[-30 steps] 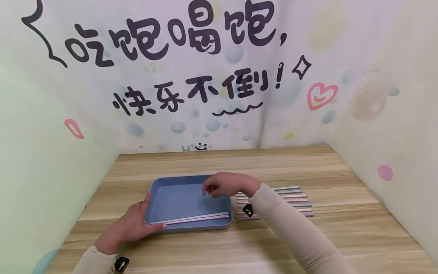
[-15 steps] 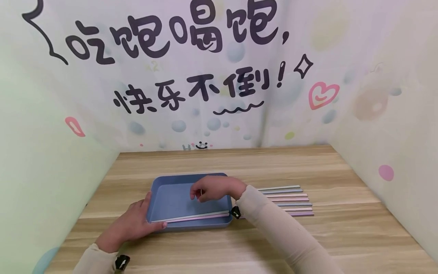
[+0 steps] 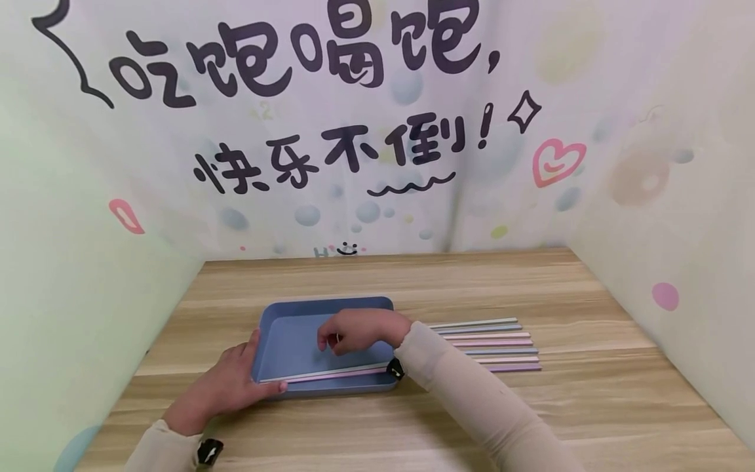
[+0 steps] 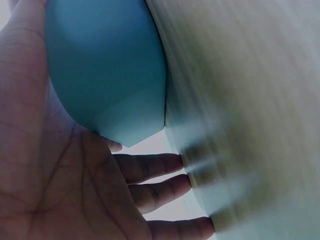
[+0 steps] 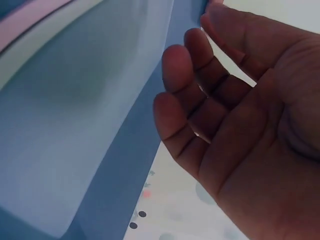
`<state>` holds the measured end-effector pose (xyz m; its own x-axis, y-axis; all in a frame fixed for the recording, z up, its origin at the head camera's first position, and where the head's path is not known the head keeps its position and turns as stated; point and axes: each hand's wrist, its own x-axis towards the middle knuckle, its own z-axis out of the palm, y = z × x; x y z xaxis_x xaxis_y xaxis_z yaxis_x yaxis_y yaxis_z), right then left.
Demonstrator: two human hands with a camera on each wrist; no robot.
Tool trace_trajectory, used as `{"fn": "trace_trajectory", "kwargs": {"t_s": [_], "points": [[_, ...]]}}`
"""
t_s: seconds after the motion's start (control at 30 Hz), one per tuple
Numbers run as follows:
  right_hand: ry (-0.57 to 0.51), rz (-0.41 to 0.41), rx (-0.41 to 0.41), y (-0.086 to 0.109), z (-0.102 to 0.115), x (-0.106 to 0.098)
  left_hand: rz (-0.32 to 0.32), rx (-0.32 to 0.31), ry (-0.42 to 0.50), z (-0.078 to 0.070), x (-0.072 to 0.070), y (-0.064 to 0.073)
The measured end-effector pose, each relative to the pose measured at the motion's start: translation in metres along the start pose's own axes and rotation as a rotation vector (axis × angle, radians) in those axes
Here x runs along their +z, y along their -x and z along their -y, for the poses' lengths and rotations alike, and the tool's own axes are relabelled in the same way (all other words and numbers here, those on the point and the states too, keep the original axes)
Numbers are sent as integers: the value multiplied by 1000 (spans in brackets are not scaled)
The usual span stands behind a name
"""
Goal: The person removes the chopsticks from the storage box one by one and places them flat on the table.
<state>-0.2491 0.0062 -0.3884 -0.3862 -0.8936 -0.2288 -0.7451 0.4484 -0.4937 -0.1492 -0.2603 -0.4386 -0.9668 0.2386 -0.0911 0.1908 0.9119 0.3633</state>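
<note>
A blue tray [image 3: 324, 304] lies on the wooden table. Two chopsticks [image 3: 330, 375], one pale and one pinkish, lie along its near side. My left hand [image 3: 227, 383] rests against the tray's near left corner, thumb along the front rim. In the left wrist view, several fingers [image 4: 160, 192] reach down to the table beside the tray wall [image 4: 110, 70]. My right hand [image 3: 350, 330] hovers over the tray, fingers loosely bent and holding nothing. The right wrist view shows that relaxed hand [image 5: 230, 110] next to the tray's far wall, with the chopsticks [image 5: 30, 30] at the upper left.
Several more chopsticks [image 3: 501, 342] in pastel colours lie side by side on the table right of the tray, their left ends hidden behind the right forearm [image 3: 472, 387]. A printed wall sheet [image 3: 330, 216] rises behind the table [image 3: 413, 278].
My right hand has moved left and slightly nearer over the tray, its forearm following. The left hand, tray and chopsticks stay where they were.
</note>
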Motion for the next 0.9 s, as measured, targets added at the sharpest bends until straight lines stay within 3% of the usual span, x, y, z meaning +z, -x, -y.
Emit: {"fn": "trace_trajectory", "kwargs": {"t_s": [0.43,0.6,0.9], "points": [[72,54,-27,-21,0,14,-30,22,13,2,1,1],[36,55,-49,-24,-4,22,-34,36,12,1,1,1],[-18,55,-43,-27,-7,29,-4,3,5,2,1,1]]}}
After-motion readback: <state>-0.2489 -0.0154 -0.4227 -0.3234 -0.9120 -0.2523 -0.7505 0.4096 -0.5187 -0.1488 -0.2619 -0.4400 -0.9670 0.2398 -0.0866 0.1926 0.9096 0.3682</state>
